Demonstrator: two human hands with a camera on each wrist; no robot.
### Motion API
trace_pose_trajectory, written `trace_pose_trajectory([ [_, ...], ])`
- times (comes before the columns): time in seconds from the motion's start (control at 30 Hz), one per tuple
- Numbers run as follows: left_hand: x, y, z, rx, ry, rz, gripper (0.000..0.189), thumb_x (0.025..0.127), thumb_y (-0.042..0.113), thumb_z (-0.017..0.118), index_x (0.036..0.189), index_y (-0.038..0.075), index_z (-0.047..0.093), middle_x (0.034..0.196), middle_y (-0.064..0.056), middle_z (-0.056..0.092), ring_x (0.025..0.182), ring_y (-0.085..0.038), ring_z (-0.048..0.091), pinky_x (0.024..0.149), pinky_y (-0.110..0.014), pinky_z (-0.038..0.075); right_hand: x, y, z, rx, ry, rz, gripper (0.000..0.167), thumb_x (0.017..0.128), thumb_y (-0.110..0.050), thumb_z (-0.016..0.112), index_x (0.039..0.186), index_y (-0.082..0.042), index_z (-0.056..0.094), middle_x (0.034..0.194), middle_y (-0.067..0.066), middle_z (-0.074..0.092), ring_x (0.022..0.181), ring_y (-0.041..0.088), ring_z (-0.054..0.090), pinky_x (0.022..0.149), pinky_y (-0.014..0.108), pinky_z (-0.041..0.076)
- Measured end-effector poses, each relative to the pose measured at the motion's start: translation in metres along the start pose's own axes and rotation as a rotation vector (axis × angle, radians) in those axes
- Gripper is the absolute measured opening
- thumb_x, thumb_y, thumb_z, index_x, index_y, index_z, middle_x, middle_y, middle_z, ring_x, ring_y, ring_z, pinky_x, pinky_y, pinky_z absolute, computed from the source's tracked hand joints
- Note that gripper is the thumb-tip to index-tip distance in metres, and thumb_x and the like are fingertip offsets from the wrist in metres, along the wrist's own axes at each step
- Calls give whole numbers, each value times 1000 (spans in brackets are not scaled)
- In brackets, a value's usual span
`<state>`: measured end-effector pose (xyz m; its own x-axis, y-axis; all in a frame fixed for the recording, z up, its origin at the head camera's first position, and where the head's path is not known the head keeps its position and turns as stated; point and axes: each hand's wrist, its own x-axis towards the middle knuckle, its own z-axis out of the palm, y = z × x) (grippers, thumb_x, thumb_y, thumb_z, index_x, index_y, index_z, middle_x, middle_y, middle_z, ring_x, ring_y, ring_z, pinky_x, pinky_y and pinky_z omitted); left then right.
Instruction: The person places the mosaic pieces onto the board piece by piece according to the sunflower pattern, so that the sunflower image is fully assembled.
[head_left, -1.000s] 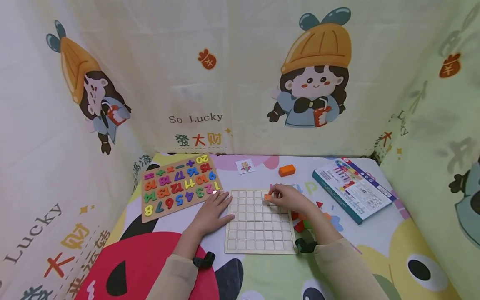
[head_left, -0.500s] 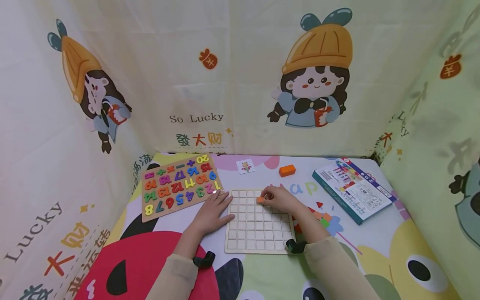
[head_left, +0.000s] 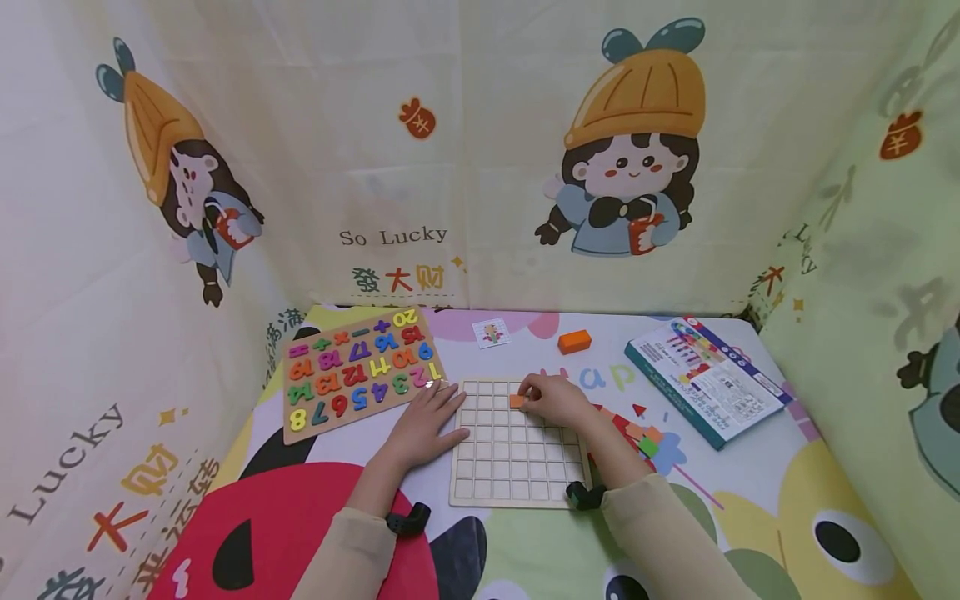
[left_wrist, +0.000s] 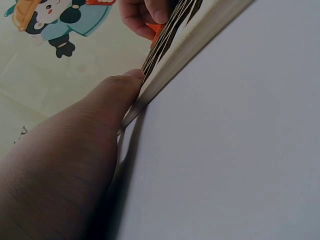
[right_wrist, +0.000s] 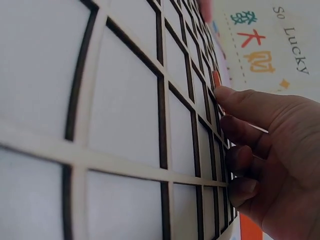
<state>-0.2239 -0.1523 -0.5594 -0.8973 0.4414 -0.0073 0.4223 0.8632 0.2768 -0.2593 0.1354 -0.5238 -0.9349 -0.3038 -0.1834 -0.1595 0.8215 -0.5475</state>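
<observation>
A wooden grid board (head_left: 520, 457) of square cells lies on the table in the head view. Near its far edge, my right hand (head_left: 558, 400) pinches a small orange square tile (head_left: 517, 402) between thumb and finger, at the second row of cells. In the right wrist view, only a thin part of the tile (right_wrist: 216, 79) shows beyond the thumb. My left hand (head_left: 427, 427) rests flat at the board's left edge, fingers straight, its thumb touching the rim. The left wrist view shows that thumb (left_wrist: 120, 90) against the board's side.
Loose red, orange and green tiles (head_left: 647, 447) lie right of the board, partly behind my right forearm. A number puzzle board (head_left: 322, 429) is on the left, a box (head_left: 705, 379) on the right. A small picture card (head_left: 491, 332) and an orange block (head_left: 574, 341) sit behind.
My right hand has moved left across the board's far rows with the orange tile, slowing over the last half second. More loose tiles show beside the forearm. My left hand stays put.
</observation>
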Motion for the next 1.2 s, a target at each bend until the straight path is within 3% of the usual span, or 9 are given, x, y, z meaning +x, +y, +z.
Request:
trace_pose_trajectory([
  [0.17,0,0,1,0,-2,-6,77,92,72,43,156,33,28,165,8,22,156,-23,6,126,-50,12,-1,-2,1,-17,-9,15,25,87,-37,75,109,-27,67,86,-5,62,79,15,56,69,29,47],
  [0.57,0,-2,3,-16,-7,-16,77,92,71,44,157,33,26,166,9,21,156,-22,5,126,-50,12,0,-5,1,-48,29,-12,20,89,-35,72,107,-28,69,84,-6,61,77,15,55,68,29,46],
  [0.73,0,-2,3,-16,7,-21,74,94,67,46,156,33,27,165,9,21,156,-22,6,126,-50,13,0,-5,-3,-18,3,-16,24,90,-37,72,112,-28,68,89,-6,63,80,15,56,71,30,49],
  [0.97,1,0,3,8,8,-31,70,96,64,43,157,33,25,165,11,20,156,-21,5,126,-48,12,-18,16,-40,75,25,0,28,96,-31,65,121,-19,66,97,1,63,88,20,55,73,32,50],
  [1.2,0,2,1,2,-5,-30,69,97,62,44,157,33,26,165,10,21,156,-22,5,126,-50,12,-54,74,-87,22,37,107,30,96,-27,63,122,-13,65,104,8,64,91,23,55,76,33,51],
])
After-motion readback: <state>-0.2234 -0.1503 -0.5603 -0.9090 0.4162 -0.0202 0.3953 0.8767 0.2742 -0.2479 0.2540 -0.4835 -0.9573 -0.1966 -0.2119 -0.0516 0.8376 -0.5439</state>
